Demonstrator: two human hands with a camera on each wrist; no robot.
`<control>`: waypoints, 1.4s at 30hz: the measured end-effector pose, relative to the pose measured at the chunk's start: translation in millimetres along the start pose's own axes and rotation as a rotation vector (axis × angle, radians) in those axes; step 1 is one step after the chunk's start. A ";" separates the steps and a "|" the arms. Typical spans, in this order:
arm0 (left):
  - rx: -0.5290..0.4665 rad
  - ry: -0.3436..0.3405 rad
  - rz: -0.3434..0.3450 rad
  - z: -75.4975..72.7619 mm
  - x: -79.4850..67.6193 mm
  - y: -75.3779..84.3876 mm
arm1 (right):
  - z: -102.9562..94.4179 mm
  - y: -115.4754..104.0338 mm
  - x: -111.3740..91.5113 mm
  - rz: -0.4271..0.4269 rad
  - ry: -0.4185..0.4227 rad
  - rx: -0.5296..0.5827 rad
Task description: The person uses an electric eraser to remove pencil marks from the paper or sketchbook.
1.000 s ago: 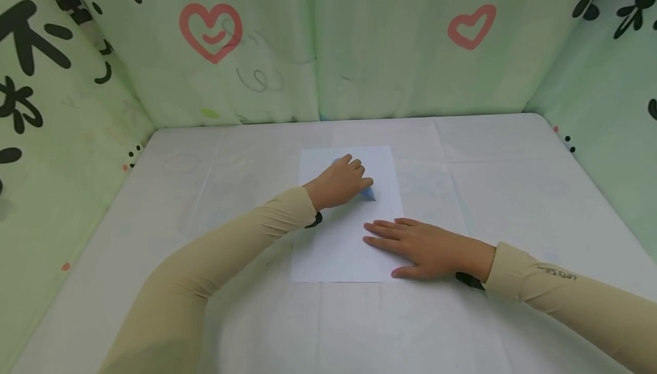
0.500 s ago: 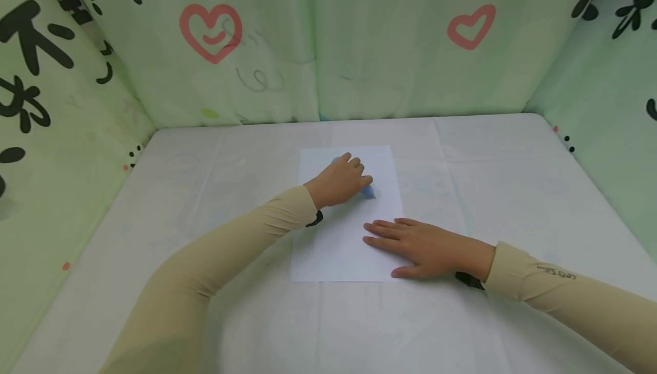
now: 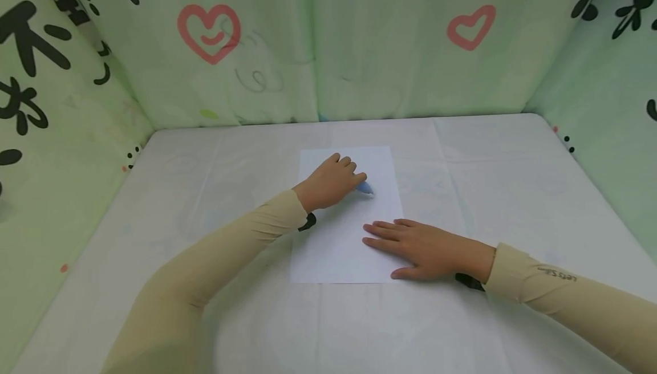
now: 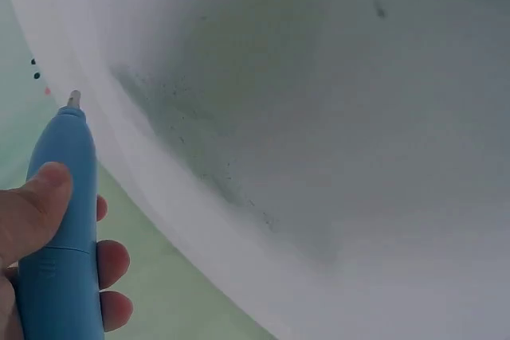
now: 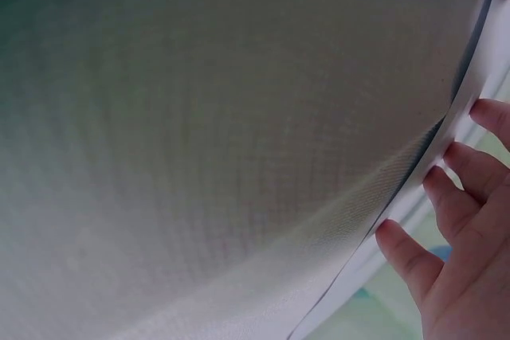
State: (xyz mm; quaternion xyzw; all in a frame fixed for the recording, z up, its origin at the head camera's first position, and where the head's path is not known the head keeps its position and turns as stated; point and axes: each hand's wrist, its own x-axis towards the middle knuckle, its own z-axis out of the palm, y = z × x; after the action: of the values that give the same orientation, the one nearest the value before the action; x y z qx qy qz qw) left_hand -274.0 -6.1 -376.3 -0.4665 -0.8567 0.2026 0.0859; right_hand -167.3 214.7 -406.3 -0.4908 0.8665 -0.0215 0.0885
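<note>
My left hand point(image 3: 328, 182) grips a blue electric eraser point(image 4: 68, 189) over the upper part of a white paper sheet point(image 3: 333, 248). The thumb lies along its side and the fingertips wrap round from behind in the left wrist view. A thin pale tip sticks out of its front end; whether it touches the paper cannot be told. Dark specks like crumbs point(image 4: 183, 139) are scattered on the paper. My right hand point(image 3: 426, 248) rests flat on the sheet's lower right edge, fingers straight and spread. Its fingertips point(image 5: 390, 232) press the paper in the right wrist view.
The sheet lies on a table with a white cloth point(image 3: 231, 151). Green curtains point(image 3: 380, 66) with red hearts and black drawings enclose the back and both sides. A dark wrist strap point(image 3: 469, 281) shows under the right wrist.
My left hand has shifted slightly left with the electric eraser, and its pale tip now shows. The right hand and the paper have stayed in place.
</note>
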 end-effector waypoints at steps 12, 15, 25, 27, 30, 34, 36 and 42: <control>-0.242 0.093 -0.266 1.2 -57.1 -33.1 | 2.7 -1.3 2.3 0.006 -0.009 0.033; -0.309 0.077 -0.326 11.2 -78.7 -43.2 | 4.2 -1.8 2.2 0.003 -0.001 0.024; -0.374 0.054 -0.386 58.9 -127.8 -67.1 | 1.0 -3.2 0.6 0.016 -0.014 0.012; -0.384 0.037 -0.397 65.0 -132.6 -70.2 | 0.3 -3.3 0.5 0.016 -0.011 0.012; -0.405 0.022 -0.402 69.9 -137.1 -73.2 | -0.6 -3.4 0.5 0.013 -0.007 0.010; -0.441 0.014 -0.397 73.1 -139.6 -76.5 | -0.8 -3.1 0.9 0.012 -0.008 0.001; -0.476 0.004 -0.402 74.5 -140.0 -78.2 | -0.4 -2.7 1.1 0.014 -0.010 -0.001; -0.626 -0.057 -0.434 79.8 -139.4 -83.1 | -0.9 -2.0 0.7 0.025 -0.009 0.005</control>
State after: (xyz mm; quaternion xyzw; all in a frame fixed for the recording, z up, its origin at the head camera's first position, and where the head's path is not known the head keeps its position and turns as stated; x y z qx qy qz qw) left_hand -287.7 -183.8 -407.1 -0.2723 -0.9580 -0.0786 -0.0438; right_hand -166.1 213.1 -405.3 -0.4796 0.8722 -0.0204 0.0938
